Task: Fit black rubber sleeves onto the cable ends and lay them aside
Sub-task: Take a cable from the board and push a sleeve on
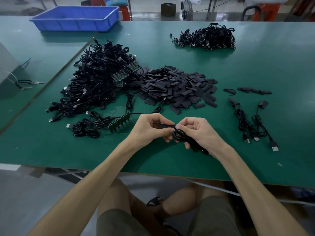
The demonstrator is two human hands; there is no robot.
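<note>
My left hand (151, 127) pinches a flat black rubber sleeve (164, 126) over the green table's near middle. My right hand (196, 132) grips a coiled black cable (180, 136), whose end meets the sleeve between my fingertips. The joint itself is hidden by my fingers. A heap of loose black sleeves (177, 87) lies just beyond my hands. A large tangle of black USB cables (102, 79) with small green circuit boards lies to the left of it. Three cables (252, 123) lie side by side at the right.
A row of joined green boards (119, 123) with attached cables lies left of my left hand. A second cable pile (208, 37) sits far right. A blue plastic bin (76, 18) stands at the back left. A few stray sleeves (254, 90) lie right of the heap.
</note>
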